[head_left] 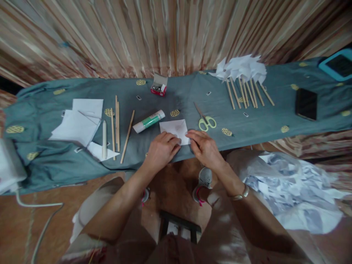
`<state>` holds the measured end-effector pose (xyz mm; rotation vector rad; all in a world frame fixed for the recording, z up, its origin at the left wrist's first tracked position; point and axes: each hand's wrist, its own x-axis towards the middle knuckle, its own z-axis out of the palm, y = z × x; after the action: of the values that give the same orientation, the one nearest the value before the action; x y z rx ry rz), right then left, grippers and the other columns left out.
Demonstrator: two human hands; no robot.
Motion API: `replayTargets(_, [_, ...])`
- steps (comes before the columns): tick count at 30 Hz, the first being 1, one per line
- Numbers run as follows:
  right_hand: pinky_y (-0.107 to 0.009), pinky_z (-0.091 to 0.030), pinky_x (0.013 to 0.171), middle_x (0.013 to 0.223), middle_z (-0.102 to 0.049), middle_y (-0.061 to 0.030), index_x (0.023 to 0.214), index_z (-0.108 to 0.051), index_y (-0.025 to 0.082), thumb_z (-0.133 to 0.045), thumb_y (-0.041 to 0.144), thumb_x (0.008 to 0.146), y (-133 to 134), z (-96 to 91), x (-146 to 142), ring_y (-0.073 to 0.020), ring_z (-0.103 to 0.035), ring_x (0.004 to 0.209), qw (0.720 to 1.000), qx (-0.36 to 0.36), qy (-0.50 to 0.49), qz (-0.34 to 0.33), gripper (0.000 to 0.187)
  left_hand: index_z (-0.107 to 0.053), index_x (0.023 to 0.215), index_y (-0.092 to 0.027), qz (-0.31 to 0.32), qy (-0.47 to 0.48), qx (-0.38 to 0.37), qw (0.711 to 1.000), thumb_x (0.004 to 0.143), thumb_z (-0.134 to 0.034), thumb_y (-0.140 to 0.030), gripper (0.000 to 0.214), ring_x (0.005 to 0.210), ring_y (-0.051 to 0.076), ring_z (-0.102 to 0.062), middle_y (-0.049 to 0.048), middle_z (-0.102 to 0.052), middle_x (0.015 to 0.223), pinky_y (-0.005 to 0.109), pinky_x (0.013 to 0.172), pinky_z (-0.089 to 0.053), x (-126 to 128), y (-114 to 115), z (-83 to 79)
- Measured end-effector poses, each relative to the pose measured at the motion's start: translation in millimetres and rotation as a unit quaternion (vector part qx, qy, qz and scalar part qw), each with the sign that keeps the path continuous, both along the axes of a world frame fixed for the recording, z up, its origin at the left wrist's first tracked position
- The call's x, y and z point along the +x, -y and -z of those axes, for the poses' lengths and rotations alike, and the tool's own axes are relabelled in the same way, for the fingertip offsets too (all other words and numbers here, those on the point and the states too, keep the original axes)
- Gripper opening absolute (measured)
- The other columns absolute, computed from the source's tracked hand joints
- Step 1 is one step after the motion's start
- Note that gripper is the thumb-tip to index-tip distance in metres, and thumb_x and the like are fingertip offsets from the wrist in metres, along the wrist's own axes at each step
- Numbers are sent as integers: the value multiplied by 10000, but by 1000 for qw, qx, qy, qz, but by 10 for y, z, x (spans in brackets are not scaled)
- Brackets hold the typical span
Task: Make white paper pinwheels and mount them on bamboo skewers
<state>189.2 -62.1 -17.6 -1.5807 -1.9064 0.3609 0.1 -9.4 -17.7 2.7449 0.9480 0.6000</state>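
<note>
Head view: the paper lies on the cloth at the table's near edge. The left hand and right hand each grasp its near edge, fingers curled over a corner. Just left of the paper lies a glue stick, just right scissors. Beyond it sits a pin box. Sticks lie farther left, and nothing blocks the paper.

A long table draped in grey-teal cloth with yellow ovals spans the frame, bearing white paper sheets and thin wooden sticks at left, a white-and-green glue stick, a small white paper square and yellow-handled scissors at centre, and white paper pinwheels and a black phone at right.
</note>
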Motion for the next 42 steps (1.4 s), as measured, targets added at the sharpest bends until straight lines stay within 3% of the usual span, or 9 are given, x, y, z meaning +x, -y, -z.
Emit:
replayTargets(4, [-437, -447, 1047, 1182, -690, -135, 1096, -675, 168, -445, 123, 883, 15, -24, 26, -236, -624, 1139, 1000, -16, -17, -8, 316, -686, 944, -138, 5, -19, 39, 999, 940, -515, -228, 194, 852, 216, -599, 75, -687, 912, 330, 751, -524, 26, 45, -27])
replayTargets(8, [-435, -443, 1054, 1233, -662, -99, 1106, -672, 219, -578, 164, 806, 36, -50, 64, -240, -598, 1184, 996, -45, -82, 0, 319, -679, 938, -129, 1, -21, 57, 998, 935, -501, -186, 188, 836, 209, -615, 84, -689, 894, 321, 718, -527, 29, 58, -21])
replayTargets(15, [-456, -388, 1100, 1309, -598, -78, 972, -692, 257, -686, 194, 750, 46, -36, 117, -231, -546, 1253, 977, -93, -188, -21, 231, -663, 925, -142, 27, 43, 27, 998, 925, -511, -171, 155, 840, 185, -641, 73, -692, 916, 304, 766, -535, -75, 176, -45])
replayTargets(22, [-445, -442, 1039, 1279, -614, -79, 910, -728, 235, -594, 79, 717, 109, -81, 170, -246, -577, 1198, 985, -121, -111, -47, 282, -664, 947, -129, 40, 59, -15, 997, 918, -519, -165, 153, 862, 199, -622, 87, -694, 924, 318, 780, -531, -110, 236, -30])
replayTargets(32, [-447, -440, 1037, 1156, -670, -36, 835, -728, 257, -689, 248, 810, 35, -14, 49, -226, -600, 1128, 972, -118, -199, -40, 47, -668, 967, -144, 32, 63, -36, 997, 928, -498, -186, 180, 856, 198, -609, 82, -693, 908, 334, 781, -537, -98, 245, -13])
replayTargets(42, [-446, -468, 991, 1091, -676, -43, 841, -728, 258, -646, 226, 842, 14, -8, -50, -228, -611, 1079, 985, -87, -146, -12, 88, -569, 1165, -144, 5, 61, -60, 996, 959, -473, -206, 236, 861, 183, -625, 74, -694, 934, 315, 785, -529, -101, 311, -26])
